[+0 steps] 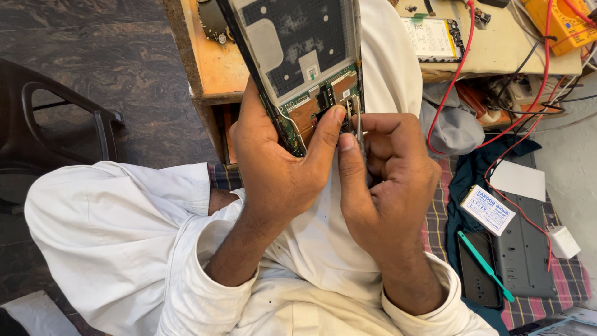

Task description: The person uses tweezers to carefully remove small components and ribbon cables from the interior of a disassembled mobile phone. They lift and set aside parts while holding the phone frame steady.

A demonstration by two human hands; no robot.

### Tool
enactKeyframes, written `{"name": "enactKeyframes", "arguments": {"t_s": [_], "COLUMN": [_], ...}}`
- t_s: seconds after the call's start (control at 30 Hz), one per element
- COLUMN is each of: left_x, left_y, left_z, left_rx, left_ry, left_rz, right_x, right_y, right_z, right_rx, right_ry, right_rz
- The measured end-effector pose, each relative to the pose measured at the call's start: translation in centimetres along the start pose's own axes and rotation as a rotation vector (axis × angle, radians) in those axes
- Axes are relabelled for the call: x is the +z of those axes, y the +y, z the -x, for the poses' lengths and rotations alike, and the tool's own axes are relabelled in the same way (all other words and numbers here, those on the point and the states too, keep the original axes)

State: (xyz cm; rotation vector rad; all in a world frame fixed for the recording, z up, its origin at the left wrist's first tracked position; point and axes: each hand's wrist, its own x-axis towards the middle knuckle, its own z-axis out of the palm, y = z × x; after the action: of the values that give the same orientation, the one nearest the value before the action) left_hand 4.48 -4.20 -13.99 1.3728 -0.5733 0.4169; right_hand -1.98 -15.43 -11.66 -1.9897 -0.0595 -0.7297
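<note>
Left hand [273,165] wraps the lower end of an opened phone [298,56], fingers closed around its edge and thumb pressed on the exposed circuit board [311,109] — the phone rises toward twelve o'clock from the palm. Right hand [388,180], at three o'clock of the left, is curled shut on a thin metal tool [359,124] — its tip touching the board. A teal pry stick [486,267] lies at four o'clock.
</note>
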Motion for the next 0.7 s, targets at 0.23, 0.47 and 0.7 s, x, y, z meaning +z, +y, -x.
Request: {"name": "enactKeyframes", "arguments": {"t_s": [0.23,0.47,0.7], "left_x": [-0.1,0.1,0.3], "left_y": [0.1,-0.1,-0.4], "left_z": [-0.1,-0.1,0.0], "left_rx": [0.010,0.010,-0.012], "left_ry": [0.012,0.008,0.012], "left_rz": [-0.041,-0.065,0.018], "right_x": [0.3,-0.9,-3.1], "right_y": [0.0,-0.2,-1.0], "right_z": [-0.1,-0.5,-1.6], "right_rx": [-0.021,0.074,0.143], "right_ry": [0.011,-0.055,-0.141], "right_rz": [0.020,-0.036,-0.015]}}
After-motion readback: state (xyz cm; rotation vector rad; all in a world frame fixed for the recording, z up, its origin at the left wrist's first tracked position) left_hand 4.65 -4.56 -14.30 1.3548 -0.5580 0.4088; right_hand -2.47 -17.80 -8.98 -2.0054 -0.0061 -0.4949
